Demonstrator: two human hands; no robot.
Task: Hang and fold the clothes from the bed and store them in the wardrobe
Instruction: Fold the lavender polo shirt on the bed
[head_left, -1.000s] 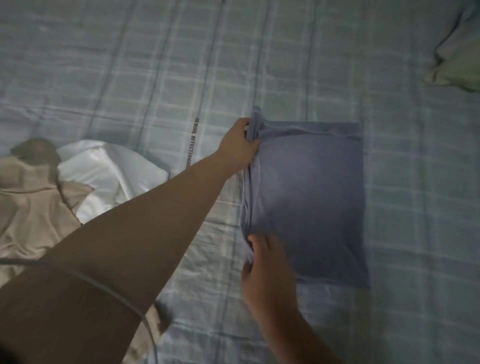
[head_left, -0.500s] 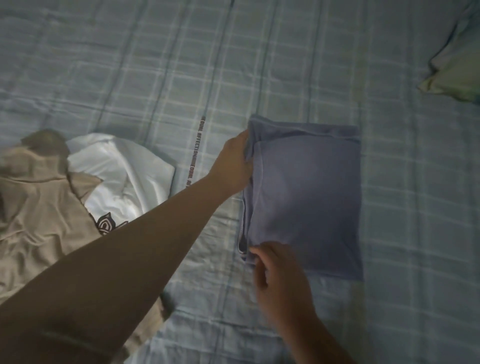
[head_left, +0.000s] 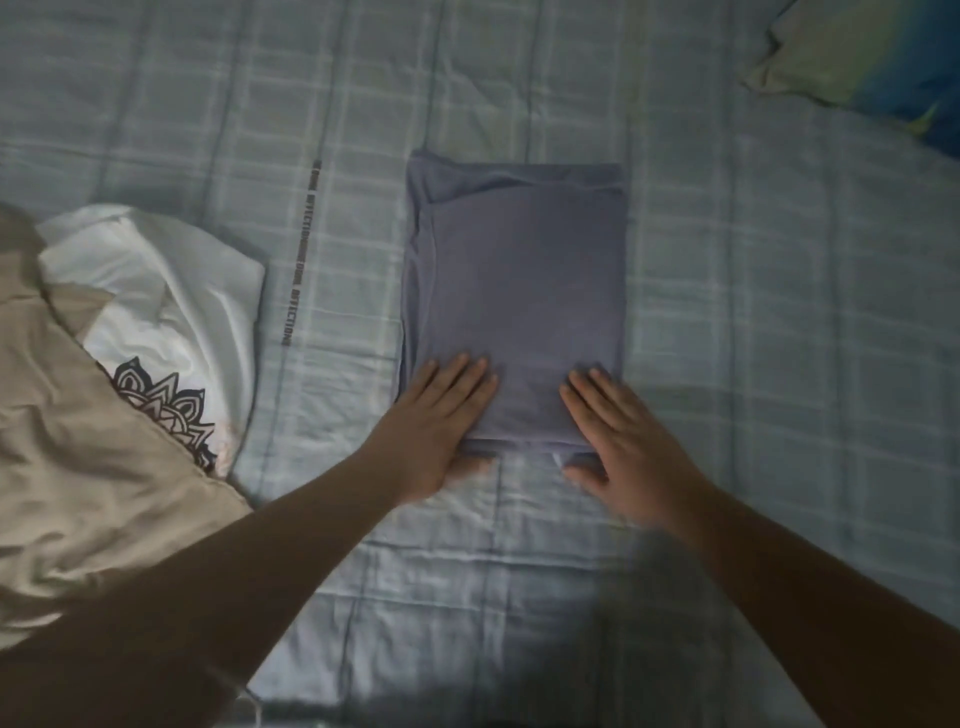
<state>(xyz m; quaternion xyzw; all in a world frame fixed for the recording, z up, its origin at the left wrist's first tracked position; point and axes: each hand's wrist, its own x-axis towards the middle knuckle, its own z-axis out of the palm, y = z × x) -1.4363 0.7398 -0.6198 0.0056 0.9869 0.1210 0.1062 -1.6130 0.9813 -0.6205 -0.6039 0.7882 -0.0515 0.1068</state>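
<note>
At the middle of the bed, on its pale blue checked sheet, the folded grey-blue garment lies flat as a neat upright rectangle, its folded layers showing along the 12 o'clock and 9 o'clock edges.

Both hands now rest on its 6 o'clock end. The left hand lies spread, fingers straight, over the 7 o'clock corner. The right hand lies the same way over the 5 o'clock corner. Each palm presses down on the cloth while the thumb sits just off the near edge, on the sheet. Neither hand pinches anything.

Half a second ago the left hand was up at the 10 o'clock side of the garment, closed on its left edge, and the right hand was pinching the 7 o'clock corner. Both have since let go and come to the near edge. The left edge, bunched and lifted a second ago, now lies flatter.

At 9 o'clock, well apart from the folded piece, a white T-shirt with a dark mandala print lies crumpled, partly under a beige garment that spreads toward 8 o'clock. A line of dark lettering runs along the sheet between them and the folded garment. At 1 o'clock a pale green and blue pillow lies at the edge of the view.
</note>
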